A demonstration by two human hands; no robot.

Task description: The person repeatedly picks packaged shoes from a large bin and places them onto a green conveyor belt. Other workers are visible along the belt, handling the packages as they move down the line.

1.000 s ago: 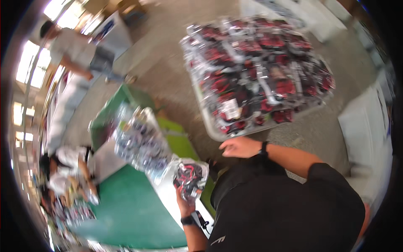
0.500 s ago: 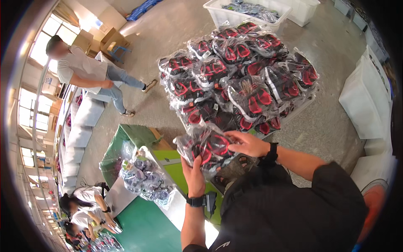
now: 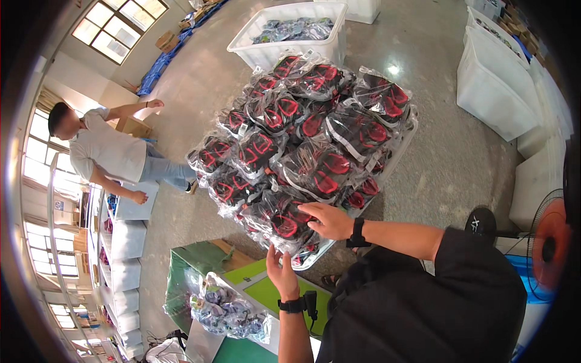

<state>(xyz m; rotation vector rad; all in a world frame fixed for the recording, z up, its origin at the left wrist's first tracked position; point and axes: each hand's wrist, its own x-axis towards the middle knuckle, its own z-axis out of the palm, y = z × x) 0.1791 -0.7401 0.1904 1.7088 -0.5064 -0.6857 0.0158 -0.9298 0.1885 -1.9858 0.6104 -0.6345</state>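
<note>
At six o'clock on the pile (image 3: 311,124), one shoe bag (image 3: 283,222) looks set down; right hand (image 3: 331,221) touches it, left hand (image 3: 284,278) near, fingers apart. Blue bags (image 3: 227,314) remain at seven.

No text, number or sign can be read with certainty. On the black shoe (image 3: 482,216) at the right, a white mark (image 3: 475,224) is borne, but its strokes are too small to be made out. Among the clear-bagged shoes (image 3: 331,166), a small white label (image 3: 242,129) is seen on the left part of the pile; any print on it is lost in blur and glare. At the far left, a small blue-and-white sign (image 3: 59,206) is displayed near the windows, its content too small to be deciphered.
</note>
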